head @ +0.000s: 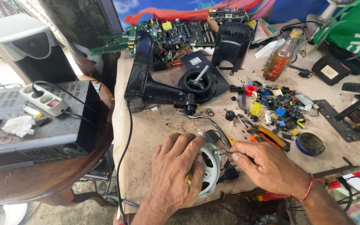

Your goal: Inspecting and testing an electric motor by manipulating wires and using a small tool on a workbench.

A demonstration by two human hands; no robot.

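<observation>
Down at the near edge of the tabletop (146,133), a round silver motor (210,166), half over the rim. Left hand (176,171) wrapped over its left side, fingers (188,146) curled shut on the casing. Right hand (267,166) just beside it, fingers (240,152) pinched on a small metal part at the motor's shaft; too small to tell what kind. Black wires and a plug trailing beneath the motor.

Just beyond, orange-handled pliers (271,137) and a bent metal strip. Farther out, a dark blue fan body (155,83) lying on its side, its round socket facing up, with a matching rear cover (232,43) upright behind. To the right, a scatter of small coloured electronic parts (278,106), a round tin (310,143), a plastic bottle of amber liquid (284,54). Green circuit boards (167,33) along the far edge. Surface covered in a stained, beige cloth, dusty and cluttered.

Left of the tabletop, a round wooden table (42,179) carrying a black metal box (34,125), a white power strip (46,100) and crumpled tissue. Behind that, a grey speaker (26,41). Bare concrete floor below.
</observation>
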